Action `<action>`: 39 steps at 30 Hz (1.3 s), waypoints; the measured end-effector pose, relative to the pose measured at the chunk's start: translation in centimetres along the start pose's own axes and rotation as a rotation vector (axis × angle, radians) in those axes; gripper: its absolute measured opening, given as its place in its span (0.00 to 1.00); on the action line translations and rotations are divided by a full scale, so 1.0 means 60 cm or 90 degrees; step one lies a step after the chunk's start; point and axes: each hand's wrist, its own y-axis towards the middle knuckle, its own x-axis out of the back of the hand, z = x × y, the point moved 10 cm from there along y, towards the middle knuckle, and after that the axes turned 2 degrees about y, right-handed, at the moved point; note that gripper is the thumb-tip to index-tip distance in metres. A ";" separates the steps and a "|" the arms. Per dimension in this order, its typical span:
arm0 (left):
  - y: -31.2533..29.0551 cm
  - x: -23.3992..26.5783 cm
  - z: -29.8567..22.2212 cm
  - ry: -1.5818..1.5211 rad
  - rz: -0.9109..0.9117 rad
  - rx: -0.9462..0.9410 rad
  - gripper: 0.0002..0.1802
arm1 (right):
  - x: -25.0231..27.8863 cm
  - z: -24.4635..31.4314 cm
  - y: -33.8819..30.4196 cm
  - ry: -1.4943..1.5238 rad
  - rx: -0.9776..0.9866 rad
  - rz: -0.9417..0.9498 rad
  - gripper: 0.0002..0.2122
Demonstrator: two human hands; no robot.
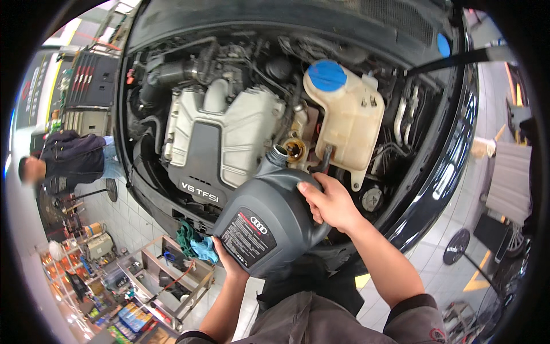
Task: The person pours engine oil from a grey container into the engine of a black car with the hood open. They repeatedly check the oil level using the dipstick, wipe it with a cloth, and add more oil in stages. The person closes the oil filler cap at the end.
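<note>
A dark grey plastic oil jug (286, 200) is tilted over the front of an engine bay, its label facing me. Its open threaded neck (278, 153) sits right beside the oil filler opening (295, 150), which looks amber inside. Whether oil is flowing I cannot make out. My right hand (327, 202) is closed around the jug's handle. Low on the jug's left side, my left hand (230, 261) supports the bottom edge, its fingers partly hidden underneath. Left of the neck lies the silver and black engine cover (200, 152).
A cream fluid tank (350, 129) with a blue cap (326, 75) stands right of the filler. Green and blue cloths (201, 249) lie at the front edge. A metal tool cart (197, 286) is at lower left. Another person (71, 155) stands at far left.
</note>
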 end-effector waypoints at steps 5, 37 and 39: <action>-0.042 -0.053 0.027 -0.129 0.117 0.136 0.52 | -0.095 0.082 -0.138 -0.065 0.073 -0.045 0.28; -0.597 1.623 0.756 0.152 -0.378 0.205 0.22 | -1.649 -0.983 -0.610 -0.590 0.042 0.730 0.10; -0.594 1.631 0.717 -0.084 -0.425 0.177 0.20 | -1.778 -1.094 -0.597 -0.602 0.053 0.730 0.10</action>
